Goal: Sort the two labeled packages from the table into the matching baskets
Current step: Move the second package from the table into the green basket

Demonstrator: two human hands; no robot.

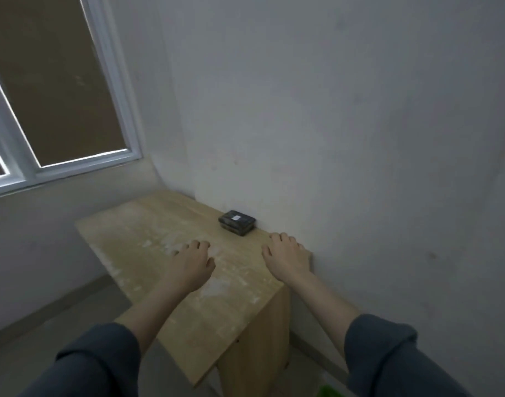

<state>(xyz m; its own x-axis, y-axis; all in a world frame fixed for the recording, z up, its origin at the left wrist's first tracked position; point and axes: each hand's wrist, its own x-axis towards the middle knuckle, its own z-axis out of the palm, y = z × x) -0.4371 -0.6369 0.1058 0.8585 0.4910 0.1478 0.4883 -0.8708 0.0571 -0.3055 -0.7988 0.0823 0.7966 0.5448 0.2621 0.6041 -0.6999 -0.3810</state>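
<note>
Dark, seemingly stacked packages (237, 222) lie just beyond both empty, loosely spread hands (192, 263).

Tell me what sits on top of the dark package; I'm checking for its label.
On the dark package a small white label shows; its text is too blurred to read. It looks like two stacked packages, so the lower one's top is covered.

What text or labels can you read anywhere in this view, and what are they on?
No text is legible.
Small white label on the dark plastic-wrapped package on the light wooden table: too small and blurred to read.
The bare left hand and right hand, both empty, carry no writing.
</note>
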